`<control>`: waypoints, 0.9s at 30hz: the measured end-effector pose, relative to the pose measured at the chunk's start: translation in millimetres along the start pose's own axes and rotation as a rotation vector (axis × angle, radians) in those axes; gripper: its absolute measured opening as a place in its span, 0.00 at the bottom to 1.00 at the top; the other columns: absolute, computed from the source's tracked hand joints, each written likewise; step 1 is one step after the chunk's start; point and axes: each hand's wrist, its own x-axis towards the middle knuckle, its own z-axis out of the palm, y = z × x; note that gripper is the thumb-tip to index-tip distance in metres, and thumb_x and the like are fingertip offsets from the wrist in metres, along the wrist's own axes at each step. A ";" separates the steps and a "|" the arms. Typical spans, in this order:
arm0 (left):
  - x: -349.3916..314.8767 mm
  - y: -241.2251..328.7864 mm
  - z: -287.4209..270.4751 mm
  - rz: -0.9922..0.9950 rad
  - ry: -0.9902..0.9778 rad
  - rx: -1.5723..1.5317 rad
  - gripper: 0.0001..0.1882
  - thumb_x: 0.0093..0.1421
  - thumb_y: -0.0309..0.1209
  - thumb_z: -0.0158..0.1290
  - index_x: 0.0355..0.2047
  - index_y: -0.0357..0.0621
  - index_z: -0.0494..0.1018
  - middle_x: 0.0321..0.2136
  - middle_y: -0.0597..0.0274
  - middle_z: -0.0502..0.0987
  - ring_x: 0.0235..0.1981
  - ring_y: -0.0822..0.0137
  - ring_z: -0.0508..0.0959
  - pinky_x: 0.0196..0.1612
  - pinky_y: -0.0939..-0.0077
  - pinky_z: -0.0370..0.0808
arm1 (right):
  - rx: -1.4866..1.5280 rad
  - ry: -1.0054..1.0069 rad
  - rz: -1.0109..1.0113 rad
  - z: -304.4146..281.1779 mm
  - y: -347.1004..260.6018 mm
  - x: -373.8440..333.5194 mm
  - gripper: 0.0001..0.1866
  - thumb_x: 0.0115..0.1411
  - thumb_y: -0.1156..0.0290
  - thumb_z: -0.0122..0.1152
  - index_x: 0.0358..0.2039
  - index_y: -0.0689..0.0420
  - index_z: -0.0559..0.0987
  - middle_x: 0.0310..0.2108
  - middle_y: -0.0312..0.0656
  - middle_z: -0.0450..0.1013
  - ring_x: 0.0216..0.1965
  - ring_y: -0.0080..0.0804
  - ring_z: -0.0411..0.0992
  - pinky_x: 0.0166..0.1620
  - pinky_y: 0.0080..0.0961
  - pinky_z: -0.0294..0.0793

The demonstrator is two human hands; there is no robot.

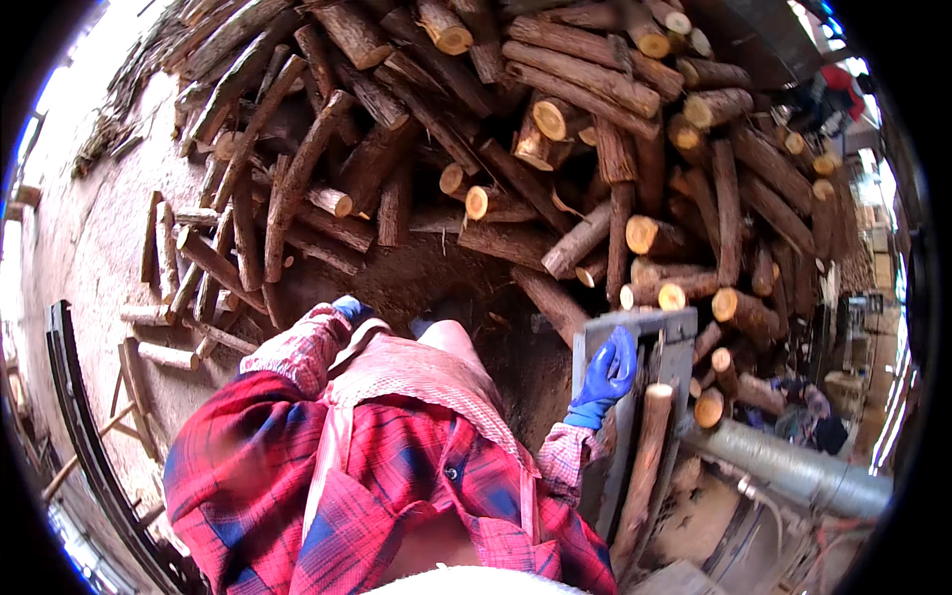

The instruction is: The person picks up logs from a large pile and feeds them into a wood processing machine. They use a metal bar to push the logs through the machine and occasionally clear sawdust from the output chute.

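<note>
My right hand (605, 375), in a blue glove, is over a grey metal frame (650, 321) at my right side. Its fingers are stretched out and it holds nothing I can see; whether it touches the frame I cannot tell. Just right of that hand, a long, thin log (645, 466) lies lengthwise along the frame. My left hand (352, 308), also gloved in blue, is low by my left thigh. Most of it is hidden behind the sleeve and apron, so its fingers do not show.
A large heap of cut logs (585, 84) spreads ahead and to the right. Shorter pieces (203, 260) lie at the left. A thick grey pipe (793, 464) runs right of the frame. A dark metal rail (94, 416) stands at the far left. Someone in red (841, 91) is at the far right.
</note>
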 end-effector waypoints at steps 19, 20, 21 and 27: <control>454.1 40.1 -283.9 0.416 1.005 -0.810 0.26 0.53 0.33 0.57 0.53 0.43 0.69 0.39 0.54 0.78 0.37 0.59 0.79 0.41 0.68 0.77 | -0.970 -0.639 -0.481 40.7 56.2 67.4 0.19 0.62 0.60 0.49 0.43 0.63 0.74 0.40 0.52 0.74 0.42 0.52 0.72 0.49 0.48 0.70; 460.7 50.6 -292.1 0.393 0.866 -1.209 0.26 0.53 0.33 0.57 0.52 0.42 0.69 0.40 0.55 0.78 0.38 0.60 0.79 0.43 0.69 0.76 | -0.976 -0.639 -0.465 40.8 59.6 66.0 0.19 0.62 0.59 0.49 0.43 0.63 0.74 0.40 0.52 0.74 0.42 0.52 0.72 0.49 0.48 0.70; 460.6 67.0 -294.9 0.439 0.732 -1.450 0.26 0.53 0.33 0.57 0.52 0.40 0.69 0.41 0.56 0.77 0.39 0.60 0.78 0.44 0.70 0.76 | -1.008 -0.637 -0.435 45.8 51.3 65.1 0.19 0.63 0.59 0.49 0.42 0.63 0.74 0.40 0.52 0.74 0.42 0.51 0.72 0.49 0.48 0.70; 313.9 146.6 -332.3 0.460 0.519 -1.412 0.25 0.58 0.45 0.54 0.49 0.41 0.70 0.40 0.57 0.76 0.41 0.60 0.76 0.49 0.65 0.72 | -1.056 -0.698 -0.209 51.3 15.1 51.9 0.19 0.64 0.58 0.48 0.38 0.63 0.75 0.43 0.52 0.72 0.47 0.51 0.69 0.52 0.51 0.66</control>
